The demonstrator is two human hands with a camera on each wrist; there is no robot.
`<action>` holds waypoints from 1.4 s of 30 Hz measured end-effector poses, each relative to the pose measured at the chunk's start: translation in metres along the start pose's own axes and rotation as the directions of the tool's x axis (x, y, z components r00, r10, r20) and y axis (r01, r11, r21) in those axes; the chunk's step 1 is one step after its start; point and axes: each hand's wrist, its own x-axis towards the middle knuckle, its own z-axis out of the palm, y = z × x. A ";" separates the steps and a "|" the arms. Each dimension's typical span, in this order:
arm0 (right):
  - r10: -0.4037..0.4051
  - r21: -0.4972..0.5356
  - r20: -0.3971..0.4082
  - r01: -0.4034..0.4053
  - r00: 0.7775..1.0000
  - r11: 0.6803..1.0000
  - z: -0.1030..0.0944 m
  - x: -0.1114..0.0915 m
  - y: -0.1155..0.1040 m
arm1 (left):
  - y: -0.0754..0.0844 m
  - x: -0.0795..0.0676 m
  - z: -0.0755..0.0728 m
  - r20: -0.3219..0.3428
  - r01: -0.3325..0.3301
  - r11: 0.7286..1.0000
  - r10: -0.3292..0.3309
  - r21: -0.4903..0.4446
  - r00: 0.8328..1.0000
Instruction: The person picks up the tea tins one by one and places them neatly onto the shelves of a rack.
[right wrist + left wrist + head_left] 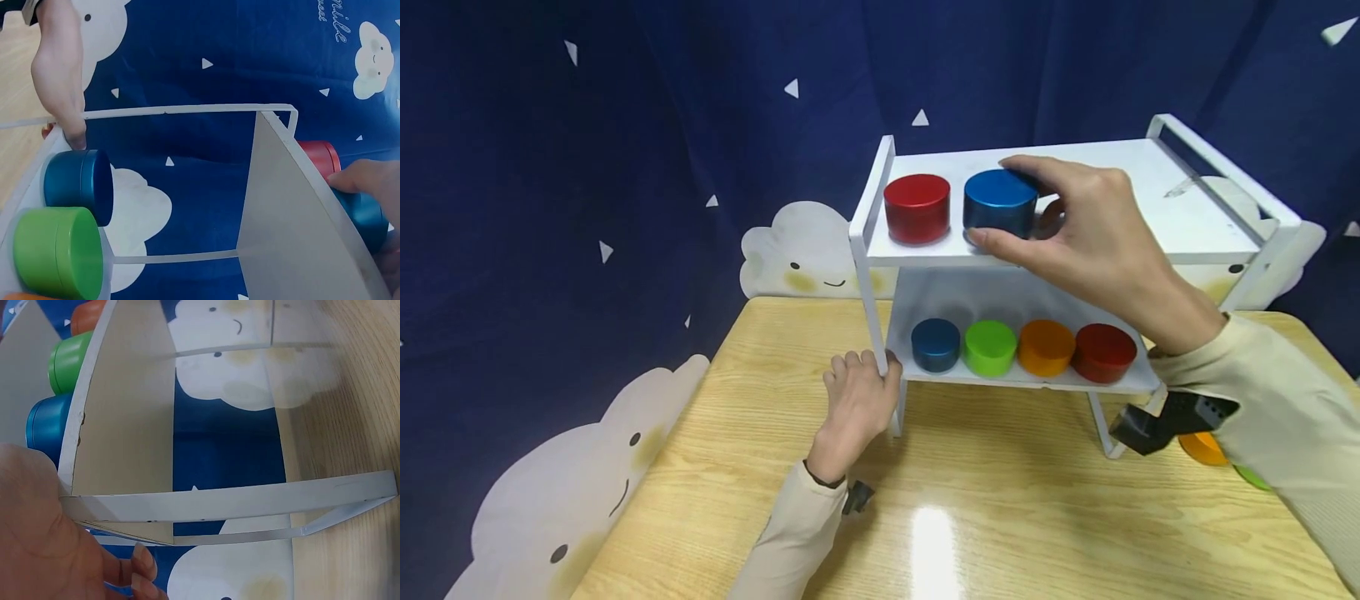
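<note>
A white two-tier rack (1097,179) stands on the wooden table. On its top tier, my right hand (1093,225) holds a blue round tin (1000,200) between thumb and fingers. Just left of that tin sits a red round tin (917,208). My left hand (859,396) grips the rack's left upright at the lower tier, with the thumb in front and fingertips (144,562) showing past the frame in the left wrist view. The lower tier carries a row of tins: dark blue (936,345), green (990,348), orange (1046,347) and red (1103,353).
An orange round piece (1202,447) and a green one (1252,477) lie on the table at the right, partly hidden by the right sleeve. Behind the table (1000,483) hangs a dark blue curtain (722,100) with white triangles and clouds. Raised side rails (1225,171) edge the top tier.
</note>
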 end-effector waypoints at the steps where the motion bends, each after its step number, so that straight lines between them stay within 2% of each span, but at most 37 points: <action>1: 0.002 0.001 0.000 -0.002 1.000 1.000 0.000 0.000 0.000 | 0.000 0.000 0.000 0.002 0.001 1.000 -0.001 -0.002 1.000; 7: 0.016 0.013 0.013 -0.016 1.000 1.000 0.004 0.002 0.000 | 0.000 -0.001 0.001 -0.005 0.004 1.000 -0.004 0.001 1.000; 22: 0.025 -0.062 0.022 -0.023 0.999 0.998 0.005 0.000 -0.001 | 0.000 0.000 0.001 -0.026 -0.002 1.000 0.002 0.001 1.000; 42: 0.095 -0.029 0.084 -0.093 0.992 0.995 0.005 0.000 -0.002 | 0.001 0.001 0.001 -0.022 -0.001 1.000 0.001 -0.017 1.000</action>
